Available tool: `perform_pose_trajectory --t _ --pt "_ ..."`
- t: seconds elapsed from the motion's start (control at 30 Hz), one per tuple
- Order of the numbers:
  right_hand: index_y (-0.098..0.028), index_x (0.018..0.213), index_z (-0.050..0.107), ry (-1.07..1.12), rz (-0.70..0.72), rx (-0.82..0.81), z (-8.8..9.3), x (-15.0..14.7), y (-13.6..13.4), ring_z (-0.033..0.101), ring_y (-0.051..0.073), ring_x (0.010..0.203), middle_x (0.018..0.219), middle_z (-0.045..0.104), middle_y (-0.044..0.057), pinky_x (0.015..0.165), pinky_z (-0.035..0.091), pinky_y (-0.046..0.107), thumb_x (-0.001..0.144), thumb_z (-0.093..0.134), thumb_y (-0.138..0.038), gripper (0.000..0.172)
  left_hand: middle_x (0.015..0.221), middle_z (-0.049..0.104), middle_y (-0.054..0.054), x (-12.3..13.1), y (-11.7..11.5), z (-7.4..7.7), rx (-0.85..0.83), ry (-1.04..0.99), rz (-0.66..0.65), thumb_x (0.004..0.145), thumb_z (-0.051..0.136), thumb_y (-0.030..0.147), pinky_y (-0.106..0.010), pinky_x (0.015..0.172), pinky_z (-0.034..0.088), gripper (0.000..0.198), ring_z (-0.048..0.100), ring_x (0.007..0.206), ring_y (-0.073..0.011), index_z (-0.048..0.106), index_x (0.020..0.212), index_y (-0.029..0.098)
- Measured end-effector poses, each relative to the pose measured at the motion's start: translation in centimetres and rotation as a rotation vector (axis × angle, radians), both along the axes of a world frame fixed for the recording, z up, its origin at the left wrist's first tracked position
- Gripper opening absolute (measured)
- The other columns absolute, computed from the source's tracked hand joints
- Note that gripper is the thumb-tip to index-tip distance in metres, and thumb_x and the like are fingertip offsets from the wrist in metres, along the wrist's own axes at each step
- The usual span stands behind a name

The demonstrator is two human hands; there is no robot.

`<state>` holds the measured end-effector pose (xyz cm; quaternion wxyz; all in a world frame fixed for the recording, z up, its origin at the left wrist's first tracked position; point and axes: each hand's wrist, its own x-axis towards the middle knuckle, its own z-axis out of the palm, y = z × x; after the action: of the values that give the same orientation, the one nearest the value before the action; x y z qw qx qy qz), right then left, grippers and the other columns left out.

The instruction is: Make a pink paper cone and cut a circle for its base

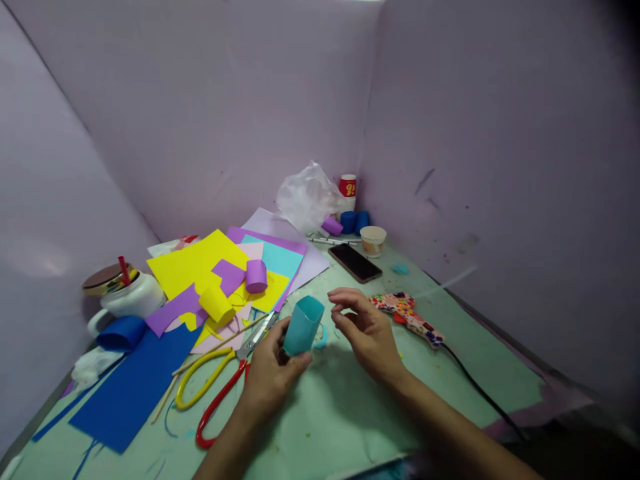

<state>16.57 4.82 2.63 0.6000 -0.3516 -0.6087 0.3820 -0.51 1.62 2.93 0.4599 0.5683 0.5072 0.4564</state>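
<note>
A turquoise paper tube (303, 327), its open end facing up and tilted a little to the right, is gripped near its base by my left hand (280, 373). To the right of the tube hovers my right hand (367, 330), fingers loosely curved and apart, touching nothing. Just left of my left hand lie scissors (207, 387) with one yellow and one red handle. A small turquoise scrap (321, 337) sits behind the tube. Beyond my right hand is a floral-patterned glue gun (413, 319) with a clear stick and a black cord.
Coloured sheets (190, 260), a yellow paper tube (217, 305), a purple one (257, 276) and a blue sheet (135, 387) cover the left side. A white mug (133, 297) stands far left. At the back are a phone (355, 262), a paper cup (373, 241) and a plastic bag (307, 197). Walls enclose the table.
</note>
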Motion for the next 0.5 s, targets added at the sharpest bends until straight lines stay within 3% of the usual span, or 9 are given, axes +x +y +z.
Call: perform_pose_trajectory --t 0.1,0.2,0.3,0.4,0.5 --pt "-0.025 0.102 0.064 -0.243 0.097 0.196 1.4 1.4 0.0 0.058 0.016 0.090 0.112 0.056 0.006 0.071 0.048 0.028 0.079 0.062 -0.015 0.025 0.104 0.066 -0.011 0.0 -0.1 -0.1 -0.034 0.066 -0.026 0.066 0.065 0.027 -0.031 0.072 0.050 0.054 0.063 0.087 -0.0248 0.052 0.115 0.010" --pt "-0.021 0.100 0.066 -0.447 0.194 0.242 2.3 2.0 0.3 0.056 0.022 0.101 0.116 0.055 0.010 0.082 0.047 0.034 0.072 0.072 -0.023 0.029 0.106 0.066 -0.012 0.2 -0.3 -0.1 -0.060 0.138 -0.018 0.065 0.063 0.028 -0.033 0.074 0.051 0.052 0.062 0.092 -0.0272 0.053 0.114 0.011" --pt "-0.017 0.084 0.067 -0.497 0.262 0.144 2.5 1.8 0.7 0.054 0.026 0.107 0.122 0.053 0.013 0.092 0.042 0.040 0.065 0.078 -0.030 0.025 0.110 0.066 -0.012 0.5 -0.4 0.1 -0.066 0.214 0.021 0.066 0.064 0.027 -0.033 0.077 0.051 0.049 0.062 0.096 -0.0281 0.055 0.112 0.012" --pt "-0.017 0.071 0.066 -0.384 0.329 -0.011 2.2 1.2 1.1 0.057 0.026 0.104 0.115 0.059 0.011 0.091 0.042 0.038 0.068 0.075 -0.031 0.017 0.113 0.065 -0.011 0.6 -0.6 0.1 -0.046 0.232 0.020 0.066 0.064 0.022 -0.033 0.082 0.050 0.049 0.060 0.102 -0.0277 0.055 0.114 0.014" --pt "-0.017 0.068 0.066 -0.249 0.282 -0.172 1.7 0.6 1.6 0.059 0.026 0.100 0.107 0.063 0.011 0.087 0.045 0.038 0.071 0.070 -0.036 0.020 0.113 0.064 -0.012 0.3 -0.7 -0.3 -0.017 0.158 0.028 0.065 0.065 0.019 -0.035 0.088 0.047 0.054 0.059 0.103 -0.0276 0.053 0.118 0.014"
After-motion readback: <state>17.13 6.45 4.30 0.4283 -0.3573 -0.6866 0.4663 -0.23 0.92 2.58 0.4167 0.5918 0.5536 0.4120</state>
